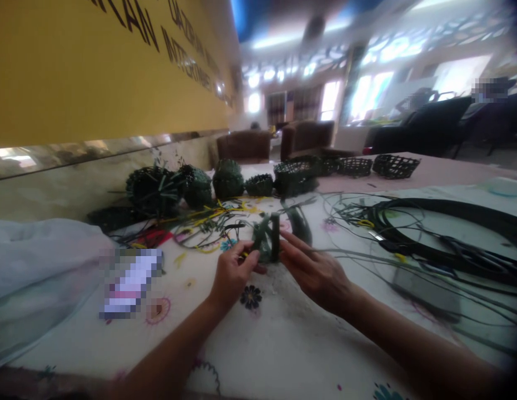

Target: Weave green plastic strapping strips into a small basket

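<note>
A small dark green piece made of flat strips (264,239), like the start of a woven basket, stands above the table between my hands. My left hand (235,269) is closed on its left lower side, thumb in front. My right hand (314,272) has its fingers stretched out, slightly apart, with the tips against the piece's right edge. Its thumb is hard to make out. Behind the piece curves a dark green band (297,222). Thin strands run from near my right hand to the right. Blur hides how the strips cross.
Dark woven baskets (228,179) line the table's back. A large coil of black strapping (433,203) with loose strands lies right. Yellow and dark strands (208,214) are scattered behind my left hand. White plastic sheeting (41,278) lies left. Chairs (306,139) and people are beyond.
</note>
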`<state>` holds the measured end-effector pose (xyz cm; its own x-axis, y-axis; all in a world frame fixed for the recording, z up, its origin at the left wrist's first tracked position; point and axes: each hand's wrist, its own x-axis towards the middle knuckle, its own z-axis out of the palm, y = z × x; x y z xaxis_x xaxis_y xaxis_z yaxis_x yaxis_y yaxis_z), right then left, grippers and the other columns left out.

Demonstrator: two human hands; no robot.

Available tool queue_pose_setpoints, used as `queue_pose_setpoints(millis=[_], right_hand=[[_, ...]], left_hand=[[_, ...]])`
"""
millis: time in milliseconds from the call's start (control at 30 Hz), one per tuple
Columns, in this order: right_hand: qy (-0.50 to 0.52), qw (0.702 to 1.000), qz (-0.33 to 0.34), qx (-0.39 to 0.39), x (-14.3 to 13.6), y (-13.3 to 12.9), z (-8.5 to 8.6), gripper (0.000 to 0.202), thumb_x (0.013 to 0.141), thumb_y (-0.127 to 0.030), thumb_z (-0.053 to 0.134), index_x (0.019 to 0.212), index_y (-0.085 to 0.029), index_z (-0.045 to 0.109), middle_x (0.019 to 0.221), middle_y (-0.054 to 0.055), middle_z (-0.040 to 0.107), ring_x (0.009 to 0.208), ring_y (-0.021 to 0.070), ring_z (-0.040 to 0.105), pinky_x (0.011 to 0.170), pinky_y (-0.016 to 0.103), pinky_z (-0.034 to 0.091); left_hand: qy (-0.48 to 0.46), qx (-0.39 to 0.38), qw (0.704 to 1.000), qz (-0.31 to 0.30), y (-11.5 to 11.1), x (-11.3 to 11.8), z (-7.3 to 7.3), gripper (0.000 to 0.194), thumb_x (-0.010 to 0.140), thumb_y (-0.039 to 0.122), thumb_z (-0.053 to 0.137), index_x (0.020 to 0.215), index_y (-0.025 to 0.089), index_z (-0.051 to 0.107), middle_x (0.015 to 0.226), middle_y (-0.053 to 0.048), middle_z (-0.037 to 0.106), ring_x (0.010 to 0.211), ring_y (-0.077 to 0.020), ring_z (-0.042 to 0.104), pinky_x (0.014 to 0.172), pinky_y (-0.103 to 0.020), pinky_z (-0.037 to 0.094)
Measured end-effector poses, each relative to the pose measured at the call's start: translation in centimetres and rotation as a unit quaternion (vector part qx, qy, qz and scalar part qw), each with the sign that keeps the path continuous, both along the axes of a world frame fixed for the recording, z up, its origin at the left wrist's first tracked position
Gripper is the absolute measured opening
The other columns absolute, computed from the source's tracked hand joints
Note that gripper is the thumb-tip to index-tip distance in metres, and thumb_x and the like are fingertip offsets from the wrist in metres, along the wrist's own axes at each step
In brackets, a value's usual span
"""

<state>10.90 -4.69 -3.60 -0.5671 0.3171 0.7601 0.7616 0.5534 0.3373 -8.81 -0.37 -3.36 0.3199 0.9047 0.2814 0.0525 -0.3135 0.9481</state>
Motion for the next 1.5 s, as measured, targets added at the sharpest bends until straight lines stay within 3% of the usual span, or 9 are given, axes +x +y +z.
queue_pose_setpoints(millis=[233, 433, 633, 767, 900, 1000, 1167, 1333, 1500], right_hand=[[0.001, 1.000, 0.014, -0.018, 0.4, -0.4, 0.1, 0.031, 0.091, -0.006, 0.052, 0.121, -0.008, 0.060, 0.129, 0.016, 0.060, 0.132, 0.0283, 0.044, 0.091, 0.036, 0.056], [-0.032, 0.998, 0.054, 0.011, 0.0, -1.7, 0.7, 0.022, 0.090, -0.010, 0.056, 0.110, -0.009, 0.064, 0.117, 0.015, 0.067, 0.115, 0.0294, 0.059, 0.077, 0.035, 0.057], [0.030, 0.999, -0.006, -0.010, -0.8, -1.9, -0.7, 0.019, 0.086, -0.009, 0.061, 0.104, -0.014, 0.065, 0.113, 0.012, 0.068, 0.090, 0.0224, 0.066, 0.074, 0.033, 0.053], [0.002, 0.994, -0.107, -0.031, -2.1, -2.6, -1.0, 0.025, 0.091, -0.011, 0.050, 0.111, -0.016, 0.063, 0.117, 0.011, 0.065, 0.073, 0.0161, 0.063, 0.058, 0.028, 0.047], [-0.088, 0.977, -0.196, 0.009, -3.5, -3.6, 0.1, 0.034, 0.089, -0.003, 0.042, 0.116, -0.012, 0.061, 0.090, 0.009, 0.069, 0.064, 0.0167, 0.056, 0.052, 0.031, 0.038], [-0.119, 0.970, -0.211, 0.029, -4.0, -3.9, 1.1, 0.032, 0.088, -0.001, 0.045, 0.110, -0.012, 0.064, 0.065, 0.003, 0.058, 0.057, 0.0178, 0.047, 0.050, 0.033, 0.030], [-0.133, 0.981, -0.142, 0.009, -3.3, -3.6, 3.0, 0.026, 0.089, -0.004, 0.049, 0.070, -0.016, 0.062, 0.064, 0.005, 0.054, 0.062, 0.0189, 0.043, 0.055, 0.035, 0.028], [-0.176, 0.981, -0.073, -0.025, -2.3, -2.9, 5.1, 0.022, 0.092, -0.005, 0.045, 0.084, -0.010, 0.065, 0.111, 0.015, 0.063, 0.081, 0.0212, 0.049, 0.066, 0.034, 0.034], [-0.175, 0.977, -0.087, -0.087, -2.1, -1.7, 6.6, 0.025, 0.089, -0.005, 0.051, 0.069, -0.016, 0.061, 0.067, 0.005, 0.061, 0.068, 0.0187, 0.046, 0.062, 0.031, 0.029]], left_hand=[[0.012, 0.025, 0.999, 0.015, -0.2, -0.1, -0.1, 0.021, 0.086, 0.037, 0.058, 0.090, 0.016, 0.058, 0.083, -0.002, 0.066, 0.066, -0.0154, 0.070, 0.061, -0.023, 0.055], [0.010, 0.035, 0.998, 0.042, -0.3, 0.0, -0.3, 0.018, 0.086, 0.035, 0.058, 0.086, 0.017, 0.056, 0.080, -0.001, 0.064, 0.068, -0.0159, 0.070, 0.059, -0.022, 0.054], [0.005, 0.043, 0.997, 0.061, -0.4, 0.2, -0.4, 0.017, 0.087, 0.034, 0.054, 0.087, 0.018, 0.055, 0.079, -0.001, 0.064, 0.070, -0.0164, 0.069, 0.062, -0.024, 0.053], [0.017, 0.066, 0.996, 0.065, -0.4, 0.3, -0.8, 0.016, 0.087, 0.033, 0.053, 0.085, 0.018, 0.056, 0.078, -0.001, 0.064, 0.069, -0.0159, 0.068, 0.062, -0.024, 0.052], [0.053, 0.104, 0.990, 0.080, -0.4, 0.2, -1.3, 0.014, 0.087, 0.032, 0.053, 0.085, 0.019, 0.058, 0.075, -0.001, 0.063, 0.069, -0.0153, 0.065, 0.063, -0.023, 0.050], [0.056, 0.116, 0.988, 0.081, -0.3, 0.2, -1.6, 0.013, 0.087, 0.031, 0.052, 0.085, 0.019, 0.057, 0.076, -0.001, 0.063, 0.070, -0.0158, 0.065, 0.062, -0.023, 0.049], [0.054, 0.123, 0.989, 0.056, -0.6, 0.2, -1.6, 0.010, 0.086, 0.028, 0.053, 0.083, 0.019, 0.057, 0.075, 0.000, 0.061, 0.066, -0.0143, 0.063, 0.060, -0.022, 0.049], [0.056, 0.141, 0.988, 0.029, -0.9, 0.2, -1.6, 0.009, 0.085, 0.025, 0.053, 0.082, 0.018, 0.058, 0.077, -0.001, 0.061, 0.068, -0.0147, 0.062, 0.062, -0.023, 0.050], [0.026, 0.134, 0.991, -0.004, -1.0, 0.1, -1.6, 0.015, 0.086, 0.028, 0.053, 0.082, 0.018, 0.063, 0.078, -0.002, 0.063, 0.067, -0.0148, 0.061, 0.061, -0.024, 0.051]])
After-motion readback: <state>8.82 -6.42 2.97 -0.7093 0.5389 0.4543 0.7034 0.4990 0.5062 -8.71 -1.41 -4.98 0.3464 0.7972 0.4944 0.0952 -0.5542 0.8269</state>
